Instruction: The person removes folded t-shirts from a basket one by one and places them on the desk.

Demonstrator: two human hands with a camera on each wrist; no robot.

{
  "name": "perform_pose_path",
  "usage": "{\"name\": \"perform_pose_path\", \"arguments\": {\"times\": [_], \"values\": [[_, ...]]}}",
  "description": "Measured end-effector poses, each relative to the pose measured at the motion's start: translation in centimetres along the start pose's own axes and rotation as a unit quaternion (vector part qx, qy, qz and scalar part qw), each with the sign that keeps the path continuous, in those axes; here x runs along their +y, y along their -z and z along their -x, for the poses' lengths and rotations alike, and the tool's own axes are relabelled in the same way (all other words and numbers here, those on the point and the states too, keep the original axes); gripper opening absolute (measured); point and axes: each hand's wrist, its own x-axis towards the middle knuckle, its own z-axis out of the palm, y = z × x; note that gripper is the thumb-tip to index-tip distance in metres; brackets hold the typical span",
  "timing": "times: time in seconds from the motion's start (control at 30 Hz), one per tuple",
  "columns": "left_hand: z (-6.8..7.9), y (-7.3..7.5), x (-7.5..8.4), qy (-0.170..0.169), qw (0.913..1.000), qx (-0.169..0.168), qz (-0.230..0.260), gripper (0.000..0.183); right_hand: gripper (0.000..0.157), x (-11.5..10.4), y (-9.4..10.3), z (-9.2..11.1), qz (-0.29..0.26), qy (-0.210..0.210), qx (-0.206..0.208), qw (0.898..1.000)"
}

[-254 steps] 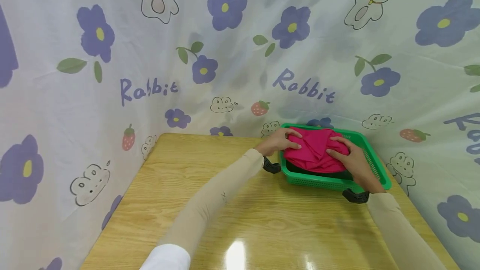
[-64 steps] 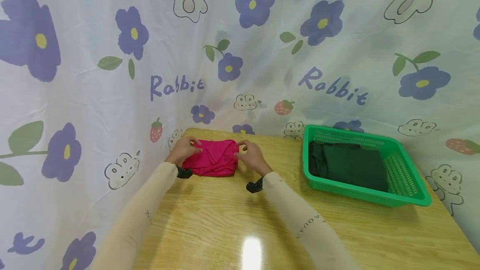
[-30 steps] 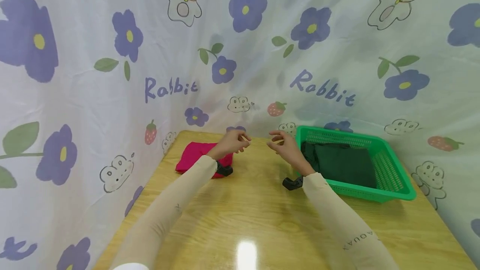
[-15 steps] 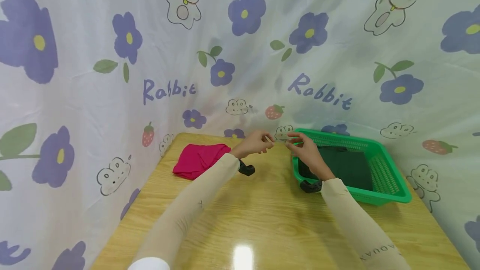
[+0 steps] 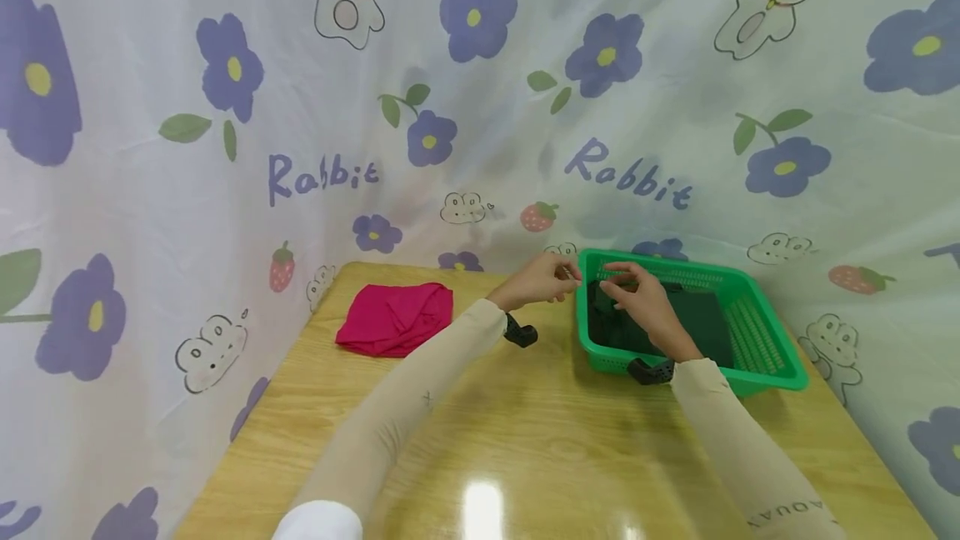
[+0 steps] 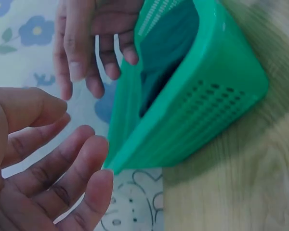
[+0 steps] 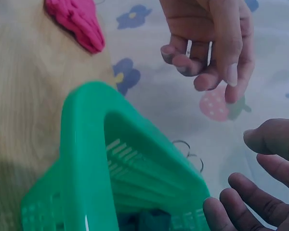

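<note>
My left hand (image 5: 538, 280), fingers loosely bent and holding nothing, is at the left rim of the green plastic basket (image 5: 767, 380). Above the basket's left part hovers my right hand (image 5: 647, 307), also holding nothing, its thumb and fingers spread apart. Dark green folded cloth (image 5: 701, 319) lies in the basket, with a darker bunched part at its left end, partly covered by the right hand. In the left wrist view both hands' fingers face each other beside the basket wall (image 6: 183, 120). A bright pink folded cloth (image 5: 393, 319) lies on the table's left side.
The wooden table (image 5: 525, 440) carries the basket at the back right. Behind it hangs a white curtain (image 5: 480, 107) printed with rabbits and purple flowers. Black wrist-worn devices (image 5: 521, 332) sit under both wrists.
The pink cloth was lifted out of the basket and laid down at the table's left. Both hands let go of it and moved right, back to the basket.
</note>
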Motion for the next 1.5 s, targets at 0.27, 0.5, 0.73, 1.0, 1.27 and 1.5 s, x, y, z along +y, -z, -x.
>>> {"name": "perform_pose_path", "arguments": {"times": [0.27, 0.5, 0.73, 1.0, 1.27, 1.5], "values": [[-1.5, -1.6, 1.6, -0.013, 0.9998, -0.017, 0.005, 0.012, 0.06, 1.3, 2.7, 1.1, 0.006, -0.011, 0.015, 1.0], [-2.6, -3.4, 2.5, 0.013, 0.998, -0.044, 0.043, 0.014, 0.061, 2.8, 5.0, 2.6, 0.027, -0.029, 0.031, 0.999], [-4.0, -5.6, 2.7, 0.03, 0.9955, -0.066, 0.061, 0.022, 0.063, 4.1, 7.2, 3.7, 0.044, -0.048, 0.049, 0.997], [-5.2, -7.7, 2.9, 0.058, 0.9938, -0.068, 0.066, 0.027, 0.064, 6.0, 9.3, 5.3, 0.065, -0.074, 0.053, 0.994], [-5.9, -8.5, 2.4, 0.079, 0.9938, -0.062, 0.048, 0.027, 0.065, 7.5, 10.7, 5.9, 0.08, -0.102, 0.052, 0.99], [-6.6, -9.2, 2.0, 0.093, 0.9943, -0.043, 0.03, 0.024, 0.064, 8.2, 11.6, 6.1, 0.09, -0.116, 0.043, 0.988]]}}
